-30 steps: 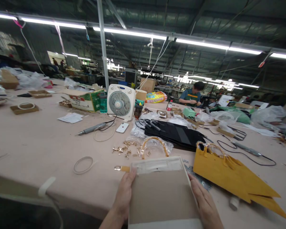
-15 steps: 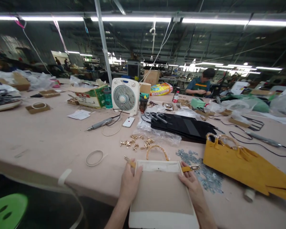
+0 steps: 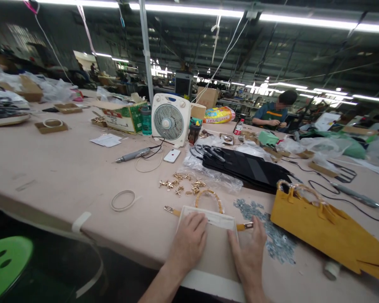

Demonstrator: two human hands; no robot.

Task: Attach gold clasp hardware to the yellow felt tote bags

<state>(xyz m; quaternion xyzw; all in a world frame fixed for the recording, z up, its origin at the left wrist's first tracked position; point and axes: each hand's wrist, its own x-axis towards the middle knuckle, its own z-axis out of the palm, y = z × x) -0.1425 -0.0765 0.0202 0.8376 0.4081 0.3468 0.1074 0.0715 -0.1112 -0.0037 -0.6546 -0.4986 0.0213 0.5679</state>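
A cream and beige handbag point(image 3: 212, 252) lies flat at the near edge of the table point(image 3: 57, 176). It has a yellow woven handle point(image 3: 208, 194) and yellow side straps with metal clasps. My left hand point(image 3: 189, 242) lies flat on the bag's upper left part, fingers stretched out. My right hand point(image 3: 248, 252) rests flat on its upper right part, fingers spread toward the right strap point(image 3: 244, 226). Neither hand holds anything.
Gold metal fittings point(image 3: 180, 185) lie scattered just beyond the bag. A stack of yellow bags point(image 3: 325, 227) lies to the right, black bags point(image 3: 246, 168) behind. A tape ring point(image 3: 123, 200), a phone point(image 3: 172, 155), a white fan point(image 3: 170, 120) and a green stool point(image 3: 6, 261) are around. A person point(image 3: 273, 113) sits across.
Both hands moved from gripping the bag's sides to lying flat on its top face. The bag now lies farther onto the table, and the view tilted downward.
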